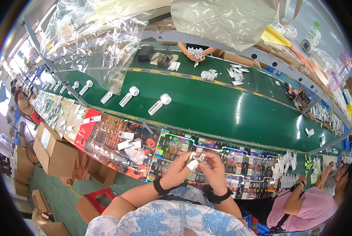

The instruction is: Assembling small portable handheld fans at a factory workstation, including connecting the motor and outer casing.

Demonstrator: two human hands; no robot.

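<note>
One white piece (198,158), ends seemingly covered.

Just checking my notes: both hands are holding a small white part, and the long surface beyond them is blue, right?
No, the long surface is green, not blue; the head view shows it. The left hand and right hand are indeed holding the small white part.

Small white part (197,157): left hand (178,171) and right hand (213,170) cover its ends, so we cannot tell the full shape.
Worker across (209,51): the head is hidden from us.
Grey cloth (223,23): upper edge cuts it.
Pile of pale pieces (209,74): too small for us to count.
People at far left (23,104): too small and blurred, we cannot tell what they do.
</note>
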